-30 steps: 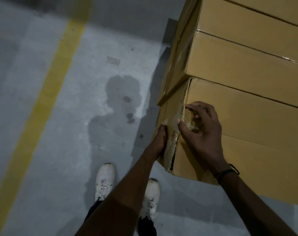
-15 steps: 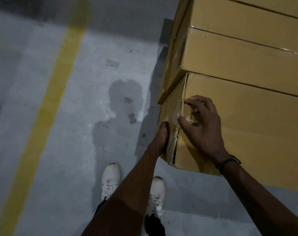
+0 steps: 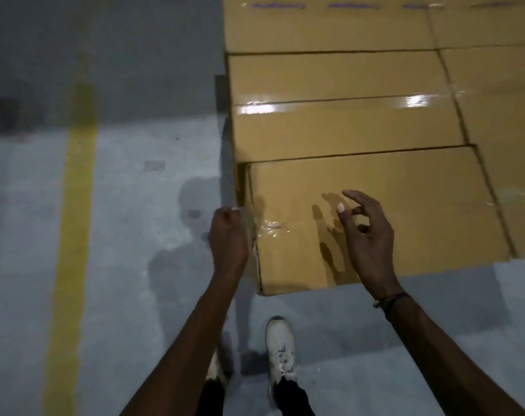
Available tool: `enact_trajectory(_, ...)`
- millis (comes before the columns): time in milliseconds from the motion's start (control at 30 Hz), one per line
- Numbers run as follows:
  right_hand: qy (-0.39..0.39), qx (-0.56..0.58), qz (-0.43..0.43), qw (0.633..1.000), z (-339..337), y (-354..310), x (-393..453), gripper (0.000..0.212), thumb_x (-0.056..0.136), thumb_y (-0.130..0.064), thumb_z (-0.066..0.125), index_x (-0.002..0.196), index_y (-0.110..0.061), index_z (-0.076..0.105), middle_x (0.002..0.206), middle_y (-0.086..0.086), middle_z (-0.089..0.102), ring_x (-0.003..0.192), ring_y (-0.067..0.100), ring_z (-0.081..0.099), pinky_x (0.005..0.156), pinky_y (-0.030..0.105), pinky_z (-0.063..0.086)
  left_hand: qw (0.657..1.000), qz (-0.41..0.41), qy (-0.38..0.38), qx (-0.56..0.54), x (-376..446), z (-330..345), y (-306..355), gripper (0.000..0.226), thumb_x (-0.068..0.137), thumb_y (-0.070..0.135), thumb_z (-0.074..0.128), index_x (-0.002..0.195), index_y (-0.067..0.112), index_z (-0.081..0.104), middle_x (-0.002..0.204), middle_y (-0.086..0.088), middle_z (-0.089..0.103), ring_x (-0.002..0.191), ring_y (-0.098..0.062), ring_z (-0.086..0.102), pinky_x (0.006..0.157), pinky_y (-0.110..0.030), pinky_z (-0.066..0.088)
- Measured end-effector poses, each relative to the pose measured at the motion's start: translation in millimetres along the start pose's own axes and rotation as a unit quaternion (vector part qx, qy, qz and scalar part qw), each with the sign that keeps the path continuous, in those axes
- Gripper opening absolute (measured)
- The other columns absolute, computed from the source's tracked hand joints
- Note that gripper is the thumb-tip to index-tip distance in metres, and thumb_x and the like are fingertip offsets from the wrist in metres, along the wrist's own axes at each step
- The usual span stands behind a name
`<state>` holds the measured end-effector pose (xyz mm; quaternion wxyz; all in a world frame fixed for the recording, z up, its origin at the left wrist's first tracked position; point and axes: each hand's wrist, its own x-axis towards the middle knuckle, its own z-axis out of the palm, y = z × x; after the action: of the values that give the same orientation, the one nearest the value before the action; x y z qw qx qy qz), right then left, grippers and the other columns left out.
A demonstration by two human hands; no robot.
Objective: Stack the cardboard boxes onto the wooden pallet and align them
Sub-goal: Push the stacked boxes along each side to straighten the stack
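Head view, 3 o'clock of your left hand (image 3: 228, 238): nearest cardboard box (image 3: 375, 211) sits on the stack, its left end slightly inset; left hand loosely curled, right hand (image 3: 367, 232) open above, both empty—next, likely nudge it flush.

both forearms reach forward from the bottom of the view, bare to the wrist. the left hand (image 3: 226, 235) is seen from the back, wrist bent slightly, fingers curled inward with thumb and forefinger tips close together near the top; whether they pinch anything cannot be told. the right hand (image 3: 367, 232) hovers palm turned left and down, fingers loosely bent and spread, thumb raised, forefinger arched over it, holding nothing. a dark band (image 3: 390, 299) circles the right wrist. the two hands are apart, at about the same height.
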<state>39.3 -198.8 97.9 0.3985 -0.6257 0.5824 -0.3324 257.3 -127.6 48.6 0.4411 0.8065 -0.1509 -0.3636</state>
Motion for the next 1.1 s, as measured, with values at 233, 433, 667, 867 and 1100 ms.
enact_trajectory(233,0.188,0.053,0.136,0.971,-100,7,-43,0.032,0.107,-0.039,0.060,0.137,-0.032,0.066,0.136,-0.021,0.062,0.116,-0.006,0.059,0.081,0.010,0.048,0.948,0.280,-0.107,0.106,-38,-2,84,0.035,0.106,0.033,0.045,0.131,0.014,0.059,0.128,-0.004,0.061,0.120,-0.019,0.057,0.101,-0.038,0.046)
enact_trajectory(433,0.338,0.132,0.230,0.903,-169,32,-79,0.030,0.106,-0.044,0.061,0.134,-0.037,0.066,0.127,-0.028,0.062,0.121,0.006,0.061,0.095,0.032,0.053,0.879,0.376,-0.244,0.161,-70,68,126,0.037,0.108,0.034,0.044,0.135,0.012,0.056,0.130,-0.006,0.058,0.123,-0.022,0.055,0.103,-0.052,0.048)
enact_trajectory(667,0.435,0.176,0.276,0.839,-230,86,-102,0.025,0.105,-0.040,0.062,0.130,-0.039,0.066,0.138,-0.010,0.064,0.122,0.007,0.060,0.098,0.033,0.052,0.810,0.428,-0.357,0.185,-112,184,145,0.035,0.108,0.034,0.046,0.134,0.014,0.057,0.131,-0.004,0.056,0.123,-0.016,0.054,0.101,-0.047,0.050)
enact_trajectory(867,0.464,0.242,0.311,0.793,-242,141,-95,0.034,0.106,-0.044,0.059,0.139,-0.038,0.062,0.150,-0.008,0.058,0.136,0.017,0.057,0.112,0.046,0.051,0.721,0.487,-0.438,0.229,-131,282,139,0.039,0.106,0.037,0.046,0.136,0.014,0.057,0.132,-0.006,0.057,0.122,-0.022,0.055,0.098,-0.053,0.050)
enact_trajectory(1100,0.405,0.330,0.309,0.795,-223,185,-11,0.052,0.112,-0.048,0.041,0.163,-0.037,0.035,0.171,-0.008,0.031,0.155,0.016,0.033,0.128,0.050,0.030,0.567,0.562,-0.498,0.338,-137,387,127,0.052,0.106,0.036,0.042,0.154,0.016,0.046,0.159,-0.008,0.045,0.147,-0.026,0.040,0.117,-0.056,0.037)
